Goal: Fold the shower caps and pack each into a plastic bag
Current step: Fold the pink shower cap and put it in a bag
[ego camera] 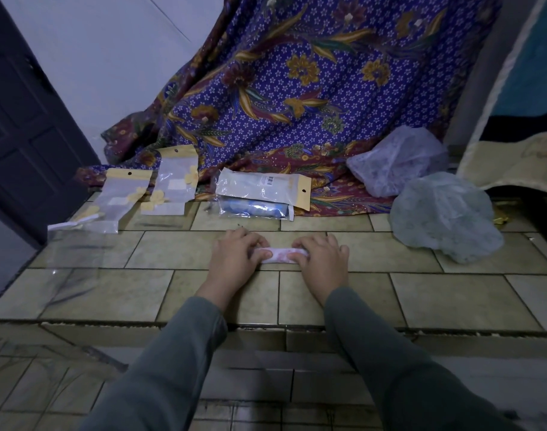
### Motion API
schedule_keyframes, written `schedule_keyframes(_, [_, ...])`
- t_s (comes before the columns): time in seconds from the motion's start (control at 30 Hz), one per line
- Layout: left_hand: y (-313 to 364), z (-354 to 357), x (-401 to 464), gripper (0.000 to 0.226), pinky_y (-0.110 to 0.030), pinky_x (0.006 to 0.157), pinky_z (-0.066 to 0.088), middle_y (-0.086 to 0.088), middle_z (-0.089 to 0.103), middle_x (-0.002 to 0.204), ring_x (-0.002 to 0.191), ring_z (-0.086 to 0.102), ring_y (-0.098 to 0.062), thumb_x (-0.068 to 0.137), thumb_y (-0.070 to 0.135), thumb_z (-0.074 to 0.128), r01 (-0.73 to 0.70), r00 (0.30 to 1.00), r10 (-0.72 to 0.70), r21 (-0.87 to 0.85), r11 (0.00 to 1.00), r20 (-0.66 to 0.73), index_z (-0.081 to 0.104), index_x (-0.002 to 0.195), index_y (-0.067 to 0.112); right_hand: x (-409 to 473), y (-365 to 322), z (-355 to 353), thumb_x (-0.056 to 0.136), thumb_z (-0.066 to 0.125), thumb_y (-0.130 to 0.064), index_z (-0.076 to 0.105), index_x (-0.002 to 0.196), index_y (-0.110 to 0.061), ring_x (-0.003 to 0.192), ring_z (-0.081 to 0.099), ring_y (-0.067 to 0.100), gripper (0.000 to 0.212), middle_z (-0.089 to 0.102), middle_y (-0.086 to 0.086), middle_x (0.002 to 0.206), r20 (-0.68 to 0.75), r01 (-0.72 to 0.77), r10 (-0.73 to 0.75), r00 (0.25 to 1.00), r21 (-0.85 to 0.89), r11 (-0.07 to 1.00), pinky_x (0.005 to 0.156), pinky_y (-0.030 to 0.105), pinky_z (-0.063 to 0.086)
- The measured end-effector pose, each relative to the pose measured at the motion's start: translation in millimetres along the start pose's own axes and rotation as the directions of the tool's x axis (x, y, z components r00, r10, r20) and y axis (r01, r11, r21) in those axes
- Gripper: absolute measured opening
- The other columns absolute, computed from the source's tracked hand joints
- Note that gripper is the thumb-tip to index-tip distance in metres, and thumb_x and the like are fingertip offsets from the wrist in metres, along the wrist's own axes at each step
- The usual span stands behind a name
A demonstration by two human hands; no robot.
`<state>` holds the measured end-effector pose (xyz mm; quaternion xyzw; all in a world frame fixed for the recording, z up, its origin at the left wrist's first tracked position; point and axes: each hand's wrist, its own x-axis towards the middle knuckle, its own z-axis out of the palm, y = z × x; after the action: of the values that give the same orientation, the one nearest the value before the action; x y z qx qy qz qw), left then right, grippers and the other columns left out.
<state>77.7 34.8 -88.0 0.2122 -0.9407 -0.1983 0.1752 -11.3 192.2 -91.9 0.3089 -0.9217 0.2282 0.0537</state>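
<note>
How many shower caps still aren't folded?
2, both on the right: a whitish cap against the patterned cloth and a greyish cap on the tiles nearer you. More may be hidden.

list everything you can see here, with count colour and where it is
folded shower cap: 1, white with pink print, rolled small on the tiles between both hands
loose shower caps: 2, translucent pale, far right, one behind the other
packed bags: 2 stacked, clear with a yellow header, centre back; blue contents show in the lower one
empty plastic bags: at least 3, clear with yellow headers, back left
batik cloth: 1, purple with gold flowers, draped at the back
tiled surface: beige, underneath everything
door: 1, dark, far left
left hand: 1, grey sleeve, fingers curled on the roll's left end
right hand: 1, grey sleeve, fingers curled on its right end
</note>
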Motion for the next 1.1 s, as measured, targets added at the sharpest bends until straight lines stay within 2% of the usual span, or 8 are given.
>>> schedule_keyframes(0.13, [2.2, 2.0, 3.2, 0.014, -0.032, 0.079, 0.028, 0.009, 0.061, 0.101, 0.101, 0.047, -0.019, 0.088, 0.039, 0.059, 0.001, 1.0, 0.002, 0.106, 0.994, -0.022, 0.07, 0.094, 0.034, 8.6, 0.2, 0.3, 0.093, 0.047, -0.044, 0.067, 0.107, -0.036, 0.109, 0.042, 0.017, 0.026, 0.062, -0.01, 0.111, 0.019, -0.019, 0.02, 1.0, -0.019, 1.0, 0.084, 0.038, 0.026])
schedule_keyframes(0.3, [3.5, 4.8, 1.7, 0.008, -0.031, 0.073, 0.024, 0.011, 0.063, 0.096, 0.094, 0.051, -0.022, 0.087, 0.032, 0.061, -0.073, 0.994, 0.079, 0.087, 0.994, -0.071, 0.069, 0.088, 0.032, 16.0, 0.8, -1.8, 0.091, 0.052, -0.046, 0.068, 0.11, -0.036, 0.106, 0.044, 0.017, 0.026, 0.059, -0.011, 0.109, 0.014, 0.038, -0.037, 0.999, -0.059, 0.998, 0.082, 0.036, 0.025])
schedule_keyframes(0.47, [-13.5, 7.3, -5.9, 0.047, -0.035, 0.082, 0.038, 0.016, 0.067, 0.1, 0.097, 0.052, -0.014, 0.073, 0.064, 0.048, -0.133, 0.99, 0.132, -0.019, 0.991, -0.053, 0.073, 0.098, 0.032, 11.9, 1.0, 4.8, 0.09, 0.056, -0.04, 0.073, 0.091, -0.037, 0.094, 0.051, 0.02, 0.017, 0.063, -0.011, 0.091, -0.076, 0.096, -0.099, 0.992, -0.041, 0.995, 0.073, 0.035, 0.019])
schedule_keyframes(0.6, [-20.3, 10.4, -1.5, 0.058, -0.041, 0.086, 0.044, 0.009, 0.07, 0.098, 0.093, 0.056, -0.02, 0.066, 0.067, 0.053, -0.104, 0.994, 0.106, -0.121, 0.987, 0.005, 0.074, 0.101, 0.026, 3.6, 5.4, 3.0, 0.085, 0.056, -0.055, 0.063, 0.115, -0.044, 0.105, 0.044, 0.015, 0.032, 0.059, -0.013, 0.102, 0.052, 0.112, -0.108, 0.993, -0.07, 0.991, 0.08, 0.036, 0.021])
schedule_keyframes(0.77, [-19.2, 11.9, 1.3, 0.054, -0.041, 0.085, 0.045, 0.005, 0.07, 0.092, 0.088, 0.055, -0.021, 0.069, 0.062, 0.05, -0.107, 0.994, 0.108, -0.147, 0.983, -0.004, 0.075, 0.098, 0.023, 0.0, -6.2, 2.9, 0.091, 0.05, -0.049, 0.06, 0.119, -0.039, 0.107, 0.044, 0.017, 0.031, 0.059, -0.008, 0.108, 0.056, 0.077, -0.071, 0.996, -0.109, 0.991, 0.087, 0.038, 0.027])
schedule_keyframes(0.93, [-18.1, 10.9, -2.5, 0.055, -0.04, 0.088, 0.044, 0.006, 0.069, 0.099, 0.095, 0.055, -0.021, 0.069, 0.063, 0.048, -0.07, 0.996, 0.077, -0.162, 0.984, 0.037, 0.073, 0.1, 0.026, -0.6, -11.0, 2.9, 0.096, 0.044, -0.042, 0.063, 0.115, -0.033, 0.104, 0.045, 0.02, 0.028, 0.058, -0.004, 0.106, 0.066, 0.124, -0.113, 0.991, -0.179, 0.976, 0.085, 0.037, 0.022])
schedule_keyframes(1.03, [-17.9, 8.3, -10.2, 0.058, -0.038, 0.098, 0.04, 0.005, 0.065, 0.115, 0.108, 0.053, -0.02, 0.072, 0.062, 0.046, -0.072, 0.995, 0.082, -0.142, 0.987, 0.064, 0.068, 0.113, 0.027, -4.4, -12.2, 1.3, 0.097, 0.042, -0.037, 0.065, 0.112, -0.028, 0.102, 0.045, 0.022, 0.029, 0.058, -0.001, 0.103, 0.07, 0.17, -0.158, 0.985, -0.228, 0.959, 0.085, 0.038, 0.022])
schedule_keyframes(1.1, [-18.7, 2.3, -18.9, 0.055, -0.036, 0.101, 0.039, 0.002, 0.059, 0.124, 0.116, 0.05, -0.018, 0.077, 0.056, 0.052, -0.041, 0.999, 0.044, -0.189, 0.981, 0.012, 0.063, 0.122, 0.026, -8.7, -14.5, 1.4, 0.096, 0.046, -0.035, 0.067, 0.107, -0.026, 0.099, 0.047, 0.023, 0.026, 0.06, 0.001, 0.098, 0.039, 0.171, -0.166, 0.985, -0.228, 0.959, 0.086, 0.04, 0.025])
